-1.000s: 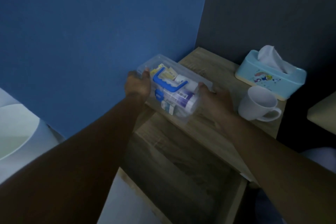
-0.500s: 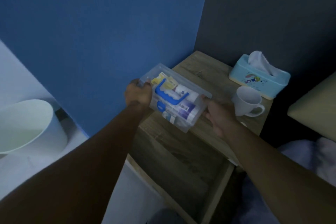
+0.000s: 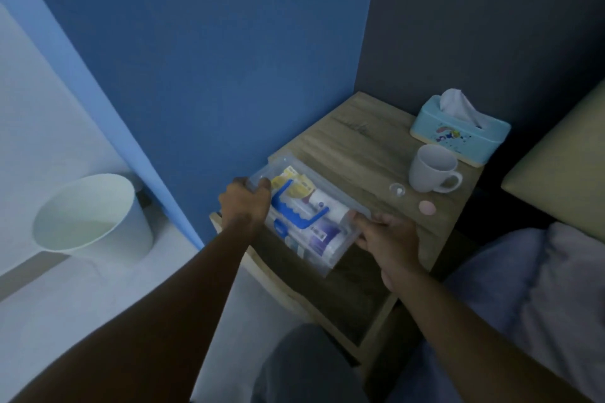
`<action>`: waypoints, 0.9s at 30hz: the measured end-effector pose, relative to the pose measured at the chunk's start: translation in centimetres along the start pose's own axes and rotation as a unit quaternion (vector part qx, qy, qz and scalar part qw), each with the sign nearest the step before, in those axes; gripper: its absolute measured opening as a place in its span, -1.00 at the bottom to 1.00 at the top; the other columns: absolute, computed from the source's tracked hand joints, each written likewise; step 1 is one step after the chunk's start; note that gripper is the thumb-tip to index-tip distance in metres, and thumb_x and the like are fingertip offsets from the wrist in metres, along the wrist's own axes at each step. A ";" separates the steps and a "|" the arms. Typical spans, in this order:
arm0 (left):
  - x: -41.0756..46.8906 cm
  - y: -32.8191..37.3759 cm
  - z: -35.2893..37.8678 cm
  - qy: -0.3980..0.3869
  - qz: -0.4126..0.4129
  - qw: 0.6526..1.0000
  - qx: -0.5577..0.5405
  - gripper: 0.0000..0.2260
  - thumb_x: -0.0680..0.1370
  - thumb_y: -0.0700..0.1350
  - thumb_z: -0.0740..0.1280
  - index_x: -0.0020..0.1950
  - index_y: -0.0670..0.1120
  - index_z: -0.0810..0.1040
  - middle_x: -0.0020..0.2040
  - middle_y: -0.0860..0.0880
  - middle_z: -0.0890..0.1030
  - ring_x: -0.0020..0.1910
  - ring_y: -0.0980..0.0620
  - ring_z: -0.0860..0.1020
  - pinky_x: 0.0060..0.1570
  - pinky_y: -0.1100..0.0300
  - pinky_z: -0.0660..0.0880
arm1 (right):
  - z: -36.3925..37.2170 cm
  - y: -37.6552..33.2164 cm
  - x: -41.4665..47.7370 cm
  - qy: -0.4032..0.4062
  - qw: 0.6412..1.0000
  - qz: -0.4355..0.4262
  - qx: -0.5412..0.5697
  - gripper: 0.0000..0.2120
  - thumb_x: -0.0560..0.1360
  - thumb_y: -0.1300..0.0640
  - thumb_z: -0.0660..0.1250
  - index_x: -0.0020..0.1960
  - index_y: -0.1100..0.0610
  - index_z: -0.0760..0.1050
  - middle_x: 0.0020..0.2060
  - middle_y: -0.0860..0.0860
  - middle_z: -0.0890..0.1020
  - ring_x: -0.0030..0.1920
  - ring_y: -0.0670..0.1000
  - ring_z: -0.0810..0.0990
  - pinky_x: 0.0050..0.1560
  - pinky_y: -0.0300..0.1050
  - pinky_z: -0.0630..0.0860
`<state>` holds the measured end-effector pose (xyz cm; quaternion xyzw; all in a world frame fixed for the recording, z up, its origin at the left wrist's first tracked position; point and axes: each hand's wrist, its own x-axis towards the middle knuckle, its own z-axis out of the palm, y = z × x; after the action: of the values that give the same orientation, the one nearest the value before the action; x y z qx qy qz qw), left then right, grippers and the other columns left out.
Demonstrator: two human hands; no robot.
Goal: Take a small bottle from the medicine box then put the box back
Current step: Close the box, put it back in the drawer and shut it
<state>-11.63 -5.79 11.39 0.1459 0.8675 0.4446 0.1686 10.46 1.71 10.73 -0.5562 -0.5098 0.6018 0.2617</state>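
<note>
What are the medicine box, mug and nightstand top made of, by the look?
Medicine box: clear plastic, since the contents show through its walls; its blue handle looks like opaque moulded plastic.
Mug: probably glazed ceramic, white and smooth, though the dim light leaves that open.
Nightstand top: matte wood-grain surface; laminate or real wood, can't tell.

A white mug (image 3: 432, 170) is seen upright on the wooden table (image 3: 353, 141), just beside a light blue tissue box (image 3: 458, 131) near the dark wall. A white bin (image 3: 95, 216) is placed on the floor at the blue wall.
</note>
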 end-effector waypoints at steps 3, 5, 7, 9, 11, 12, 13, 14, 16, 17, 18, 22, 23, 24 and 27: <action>-0.9 -1.7 0.4 -0.010 0.021 0.999 0.026 -0.53 0.53 0.16 0.30 0.25 -0.17 0.53 0.14 -0.13 0.61 0.15 -0.15 0.57 0.00 0.11 0.44 | 0.4 2.3 -0.2 0.004 1.000 0.024 -0.008 -0.79 0.40 0.01 0.52 0.01 0.00 0.61 -0.09 0.01 0.74 -0.16 -0.06 0.75 -0.08 0.01 0.70; -1.3 -3.0 1.1 -0.042 0.012 0.999 0.018 -0.56 0.56 0.14 0.28 0.27 -0.16 0.49 0.09 -0.09 0.60 0.07 -0.07 0.58 -0.13 0.18 0.46 | 0.8 3.6 -0.1 0.002 1.000 0.027 -0.014 -0.78 0.42 0.02 0.49 0.06 0.00 0.62 -0.05 -0.01 0.74 -0.13 -0.08 0.75 -0.09 -0.03 0.70; -1.5 -4.2 2.1 -0.078 -0.015 0.997 0.012 -0.58 0.58 0.12 0.26 0.31 -0.13 0.45 0.12 -0.10 0.60 0.03 -0.03 0.59 -0.17 0.17 0.54 | 1.1 4.7 0.1 0.005 1.000 0.024 -0.019 -0.80 0.45 0.04 0.46 0.07 -0.02 0.60 0.00 -0.01 0.71 -0.06 -0.06 0.73 -0.04 -0.01 0.68; -1.5 -5.1 3.2 -0.103 -0.044 0.994 0.002 -0.61 0.59 0.09 0.24 0.32 -0.12 0.42 0.15 -0.13 0.57 0.05 -0.03 0.59 -0.23 0.17 0.54 | 1.3 5.6 0.4 0.016 0.999 0.027 -0.030 -0.79 0.47 0.06 0.45 0.09 -0.06 0.56 0.06 -0.02 0.68 0.02 -0.03 0.69 0.06 0.05 0.65; -1.3 -5.7 4.1 -0.117 -0.062 0.991 -0.017 -0.65 0.60 0.03 0.26 0.32 -0.10 0.42 0.18 -0.12 0.55 0.05 -0.01 0.58 -0.31 0.24 0.47 | 1.4 6.6 0.9 0.023 0.998 0.041 -0.031 -0.69 0.48 0.08 0.44 0.21 -0.01 0.53 0.11 0.00 0.65 0.08 0.00 0.66 0.13 0.09 0.62; -1.2 -6.1 4.6 -0.122 -0.069 0.990 -0.024 -0.67 0.59 0.00 0.27 0.31 -0.10 0.42 0.18 -0.12 0.54 0.05 -0.01 0.58 -0.29 0.23 0.49 | 1.5 7.0 1.1 0.026 0.998 0.051 -0.033 -0.64 0.48 0.09 0.43 0.26 0.02 0.51 0.13 0.02 0.64 0.11 0.02 0.65 0.15 0.11 0.61; -1.1 -6.4 5.1 -0.127 -0.077 0.988 -0.029 -0.68 0.59 -0.03 0.27 0.31 -0.11 0.42 0.18 -0.12 0.54 0.06 -0.02 0.58 -0.24 0.18 0.52 | 1.6 7.6 1.4 0.029 0.997 0.061 -0.037 -0.62 0.49 0.09 0.43 0.29 0.04 0.50 0.16 0.04 0.64 0.13 0.04 0.65 0.17 0.12 0.60; -0.9 -6.8 5.6 -0.131 -0.087 0.987 -0.030 -0.68 0.59 -0.06 0.27 0.32 -0.11 0.41 0.18 -0.12 0.55 0.05 -0.02 0.59 -0.18 0.14 0.55 | 1.6 8.1 1.8 0.031 0.996 0.068 -0.039 -0.60 0.50 0.09 0.42 0.32 0.06 0.49 0.18 0.06 0.63 0.15 0.06 0.64 0.18 0.13 0.60; -0.7 -7.3 6.5 -0.139 -0.104 0.984 -0.028 -0.65 0.59 -0.09 0.28 0.35 -0.13 0.37 0.18 -0.13 0.55 0.04 -0.01 0.57 -0.15 0.12 0.55 | 1.9 9.1 2.5 0.048 0.995 0.078 -0.042 -0.58 0.51 0.11 0.41 0.35 0.09 0.48 0.21 0.09 0.62 0.18 0.08 0.63 0.19 0.13 0.60; -0.5 -7.6 7.0 -0.144 -0.111 0.983 -0.027 -0.63 0.59 -0.10 0.28 0.37 -0.13 0.35 0.18 -0.13 0.54 0.04 0.00 0.56 -0.14 0.12 0.54 | 2.1 9.6 3.0 0.058 0.994 0.081 -0.048 -0.57 0.52 0.11 0.41 0.36 0.09 0.47 0.22 0.10 0.61 0.19 0.08 0.62 0.18 0.11 0.60; -0.4 -7.7 7.3 -0.149 -0.116 0.982 -0.027 -0.61 0.58 -0.11 0.29 0.38 -0.14 0.33 0.19 -0.13 0.53 0.07 -0.01 0.56 -0.10 0.10 0.55 | 2.2 9.9 3.3 0.067 0.993 0.080 -0.054 -0.57 0.52 0.11 0.41 0.37 0.09 0.46 0.24 0.10 0.60 0.20 0.08 0.61 0.18 0.10 0.60; 0.4 -8.2 8.7 -0.167 -0.127 0.978 -0.015 -0.61 0.58 -0.13 0.29 0.39 -0.16 0.34 0.22 -0.16 0.53 0.16 -0.07 0.56 0.01 0.08 0.55 | 2.9 11.2 4.6 0.102 0.988 0.078 -0.082 -0.49 0.52 0.11 0.41 0.43 0.06 0.39 0.29 0.11 0.56 0.25 0.10 0.58 0.16 0.06 0.60; 0.6 -8.4 9.0 -0.168 -0.127 0.977 -0.013 -0.62 0.58 -0.13 0.28 0.39 -0.17 0.35 0.22 -0.16 0.53 0.16 -0.07 0.56 -0.01 0.09 0.54 | 3.0 11.6 4.9 0.105 0.988 0.076 -0.089 -0.48 0.52 0.09 0.41 0.44 0.05 0.37 0.30 0.11 0.55 0.25 0.09 0.58 0.16 0.07 0.60; 0.8 -8.5 9.2 -0.168 -0.126 0.978 -0.011 -0.62 0.59 -0.13 0.28 0.39 -0.16 0.35 0.22 -0.17 0.52 0.16 -0.07 0.56 -0.02 0.09 0.53 | 3.0 11.9 5.1 0.106 0.987 0.071 -0.095 -0.47 0.52 0.08 0.41 0.45 0.04 0.36 0.31 0.10 0.55 0.25 0.09 0.58 0.16 0.07 0.60; 1.2 -9.2 9.6 -0.159 -0.115 0.981 -0.013 -0.63 0.59 -0.14 0.27 0.39 -0.15 0.35 0.22 -0.16 0.52 0.09 -0.04 0.55 -0.17 0.18 0.49 | 3.1 12.5 5.6 0.108 0.987 0.052 -0.104 -0.45 0.52 0.04 0.41 0.46 0.00 0.34 0.33 0.08 0.54 0.26 0.07 0.58 0.16 0.06 0.59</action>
<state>-9.59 -3.54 -1.57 0.1120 0.8349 0.4047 0.3559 9.35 1.41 -3.25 -0.6682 -0.5087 0.4946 0.2239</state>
